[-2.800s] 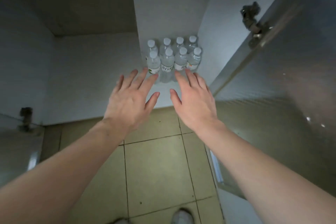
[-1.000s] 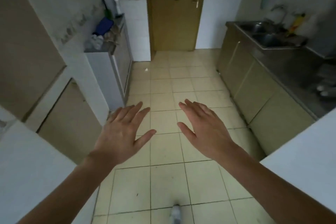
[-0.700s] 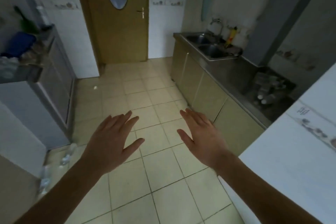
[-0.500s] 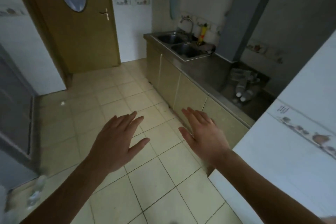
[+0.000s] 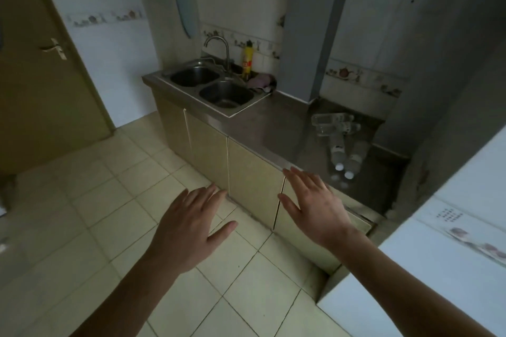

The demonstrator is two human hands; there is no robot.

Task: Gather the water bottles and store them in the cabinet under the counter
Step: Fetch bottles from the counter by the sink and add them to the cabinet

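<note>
View swung right from the door, so bottles [image 5: 339, 142] showed on the table [image 5: 273, 128] at one o'clock of the right hand [image 5: 315, 205]; left hand [image 5: 191, 230] farther, both flat and empty.

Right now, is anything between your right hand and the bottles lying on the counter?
Nothing visible. The right hand hovers open before the counter edge; the water bottles lie beyond it on bare steel.

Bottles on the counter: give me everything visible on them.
The bottles are clear plastic with white caps and pale labels, all lying on their sides on the steel counter, right of the sink. Two lie crosswise at the back; two point caps toward the counter's front edge, side by side. At least four show. No hand touches them.
</note>
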